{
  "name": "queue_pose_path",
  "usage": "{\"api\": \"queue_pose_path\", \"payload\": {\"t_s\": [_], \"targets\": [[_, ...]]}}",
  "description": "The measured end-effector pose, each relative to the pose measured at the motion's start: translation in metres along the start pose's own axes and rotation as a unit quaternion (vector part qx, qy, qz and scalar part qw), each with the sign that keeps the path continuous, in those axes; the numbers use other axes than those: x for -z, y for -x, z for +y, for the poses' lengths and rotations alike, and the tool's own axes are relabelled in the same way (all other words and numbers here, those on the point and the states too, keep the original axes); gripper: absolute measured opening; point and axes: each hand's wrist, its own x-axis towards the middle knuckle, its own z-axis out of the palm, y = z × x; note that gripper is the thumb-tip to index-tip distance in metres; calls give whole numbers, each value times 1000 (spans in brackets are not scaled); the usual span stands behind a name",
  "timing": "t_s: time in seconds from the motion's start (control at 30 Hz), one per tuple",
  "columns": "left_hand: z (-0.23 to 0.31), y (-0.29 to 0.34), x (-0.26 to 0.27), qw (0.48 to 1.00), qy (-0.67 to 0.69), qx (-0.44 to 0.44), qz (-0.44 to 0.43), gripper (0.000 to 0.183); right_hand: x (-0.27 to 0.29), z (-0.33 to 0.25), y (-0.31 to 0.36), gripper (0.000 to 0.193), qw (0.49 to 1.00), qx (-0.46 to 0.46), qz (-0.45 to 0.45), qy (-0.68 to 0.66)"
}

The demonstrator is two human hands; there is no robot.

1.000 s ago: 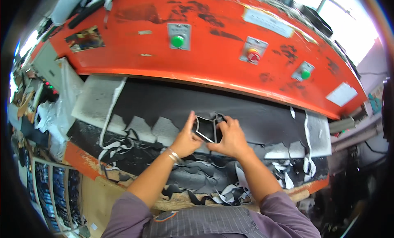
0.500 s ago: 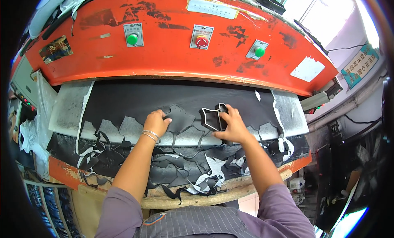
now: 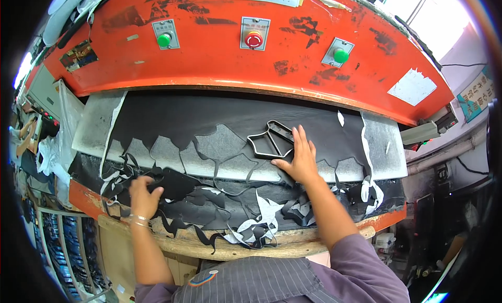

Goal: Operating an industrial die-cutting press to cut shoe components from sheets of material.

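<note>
A metal cutting die (image 3: 267, 144), a dark outline frame with pale edges and a crossbar, lies on the black sheet material (image 3: 209, 112). My right hand (image 3: 300, 159) grips its right side, the thumb at the lower edge and the fingers along the far right edge. Lower left, over the scraps, my left hand (image 3: 145, 197) is curled at the edge of a smooth cut black piece (image 3: 179, 185); motion blurs its fingers slightly. Left of the die, cut-out gaps along the sheet's near edge show the grey bed (image 3: 217, 142).
Black and white offcuts (image 3: 266, 211) are heaped along the near ledge above a worn wooden bar (image 3: 230, 249). An orange machine beam (image 3: 209, 67) spans the far side, bearing two green buttons and a red stop button (image 3: 253, 39). Clear plastic bags (image 3: 65, 120) hang at left.
My left hand has moved from the sheet down and left to the scraps, with the cut piece, leaving a grey gap. The die now lies tilted differently on the sheet under my right hand.
</note>
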Motion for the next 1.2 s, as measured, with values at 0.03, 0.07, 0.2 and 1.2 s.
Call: {"api": "queue_pose_path", "payload": {"t_s": [0.03,0.07,0.2,1.2], "targets": [[10,7,5,995,-11,-25,98,47,-4,0,14,99,997,-66,38,-27],[17,8,7,988,4,-46,146,45,-5,-7,29,97,996,-72,52,-22],[73,0,-14,964,175,-127,155,29,2,-16,84,83,1000,8,-11,1],[155,-26,-146,919,218,-323,58,33,-13,13,-18,29,973,-218,-26,-66]]}}
